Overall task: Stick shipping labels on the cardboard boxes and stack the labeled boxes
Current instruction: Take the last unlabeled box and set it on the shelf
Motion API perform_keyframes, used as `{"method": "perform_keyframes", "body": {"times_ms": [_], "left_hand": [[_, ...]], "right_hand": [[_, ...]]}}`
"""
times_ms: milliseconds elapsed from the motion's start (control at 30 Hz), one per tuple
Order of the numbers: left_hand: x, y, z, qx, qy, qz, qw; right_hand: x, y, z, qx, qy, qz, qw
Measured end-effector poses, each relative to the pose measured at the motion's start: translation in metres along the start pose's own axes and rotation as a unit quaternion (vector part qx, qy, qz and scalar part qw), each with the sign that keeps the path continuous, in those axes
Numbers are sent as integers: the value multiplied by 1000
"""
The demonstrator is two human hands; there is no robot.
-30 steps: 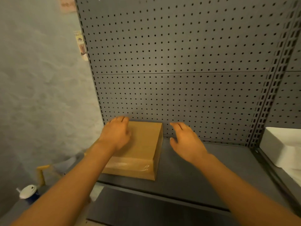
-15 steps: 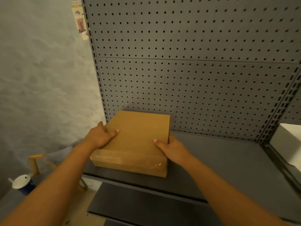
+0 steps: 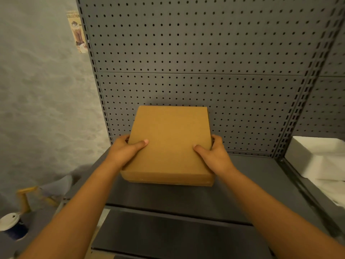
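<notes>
A flat brown cardboard box is held a little above the dark grey shelf, tilted with its plain top toward me. My left hand grips its left edge, thumb lying on the top face. My right hand grips the right edge the same way, fingers wrapped behind the side. No label shows on the visible faces.
A grey pegboard back panel rises behind the shelf. White foam boxes sit at the right end. A lower shelf juts out below. At the lower left stand a lidded cup and a yellow frame.
My hands went from hovering over the box to gripping its two sides. The box has been lifted off the shelf, moved right and tipped toward me.
</notes>
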State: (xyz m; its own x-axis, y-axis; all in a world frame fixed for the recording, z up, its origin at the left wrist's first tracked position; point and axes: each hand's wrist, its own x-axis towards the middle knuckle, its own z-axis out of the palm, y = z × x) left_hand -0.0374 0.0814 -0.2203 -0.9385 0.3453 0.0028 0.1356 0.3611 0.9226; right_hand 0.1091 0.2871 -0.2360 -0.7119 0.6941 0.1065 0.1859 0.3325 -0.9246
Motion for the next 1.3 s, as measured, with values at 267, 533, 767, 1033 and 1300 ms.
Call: {"method": "perform_keyframes", "body": {"times_ms": [267, 533, 767, 1033, 1300], "left_hand": [[-30, 42, 62, -80, -28, 61, 995], [-65, 57, 142, -66, -57, 57, 995], [-88, 54, 201, -36, -81, 15, 996], [-94, 52, 229, -1, -77, -1, 997], [-78, 51, 237, 47, -73, -30, 996]], "right_hand": [[-13, 6, -77, -17, 92, -28, 995], [-28, 40, -152, -42, 89, 0, 995], [-32, 86, -195, -67, 56, 61, 994], [-23, 115, -211, -91, 25, 77, 993], [-5, 125, -211, -87, 8, 89, 992]]}}
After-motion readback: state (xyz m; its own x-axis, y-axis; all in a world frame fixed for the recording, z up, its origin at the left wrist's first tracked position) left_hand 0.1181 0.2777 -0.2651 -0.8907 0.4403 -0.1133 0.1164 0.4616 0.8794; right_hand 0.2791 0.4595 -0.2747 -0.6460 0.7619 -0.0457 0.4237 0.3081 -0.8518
